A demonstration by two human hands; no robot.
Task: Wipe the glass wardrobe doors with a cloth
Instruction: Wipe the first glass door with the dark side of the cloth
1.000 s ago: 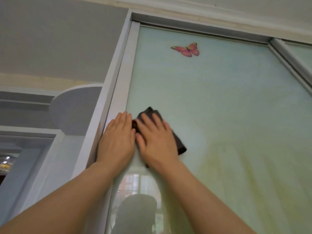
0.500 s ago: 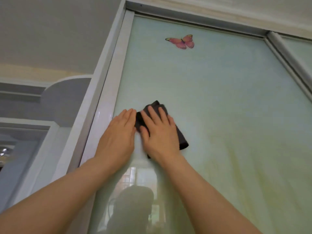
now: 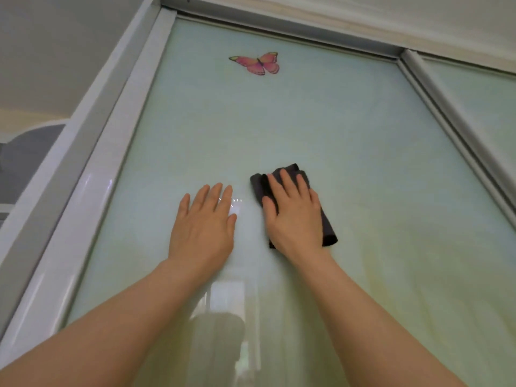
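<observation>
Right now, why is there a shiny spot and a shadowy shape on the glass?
Head view: glare sparkles on the glass door beside the left hand; lower down, the glass mirrors a bright window and the person's dark outline; the wide lens makes the white frame lean inward.

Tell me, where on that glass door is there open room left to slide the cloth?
Bare glass runs from the cloth under the right hand across to the right door frame, and upward to the butterfly sticker. Leftward is tighter: the left hand lies flat there on the glass door.
</observation>
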